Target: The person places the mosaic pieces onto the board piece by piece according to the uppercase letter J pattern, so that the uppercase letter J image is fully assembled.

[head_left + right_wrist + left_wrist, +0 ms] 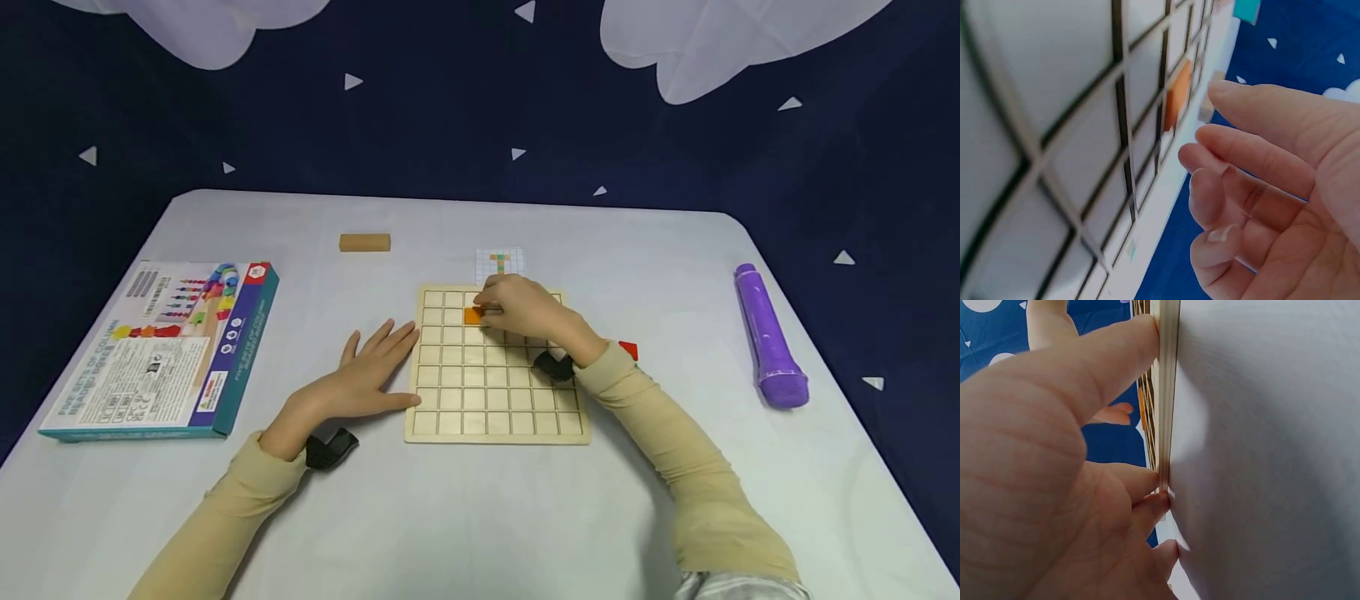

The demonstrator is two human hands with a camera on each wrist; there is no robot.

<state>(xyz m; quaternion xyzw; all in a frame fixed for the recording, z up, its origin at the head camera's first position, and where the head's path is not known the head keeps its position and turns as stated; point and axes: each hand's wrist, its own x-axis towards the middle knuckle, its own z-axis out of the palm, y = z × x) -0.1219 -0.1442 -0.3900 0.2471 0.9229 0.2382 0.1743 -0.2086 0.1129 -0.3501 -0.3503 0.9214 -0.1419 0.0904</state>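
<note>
A wooden grid board (495,439) lies flat on the table. One orange square tile (472,316) sits in a cell near its far edge, left of the middle. Over the upper part of the board is my right hand (525,307), its fingertips beside that tile. In the right wrist view the right hand (1272,206) has loosely bent fingers with nothing between them, apart from the orange tile (1177,97). My left hand (362,382) rests at the board's left side with fingers spread, and in the left wrist view its fingertips touch the board's edge (1166,394).
A small pattern card (487,265) lies just beyond the board. Farther back is a brown block (364,242). A flat box (161,358) lies at left, a purple tube (768,337) at right. A red piece (629,349) shows partly behind my right forearm.
</note>
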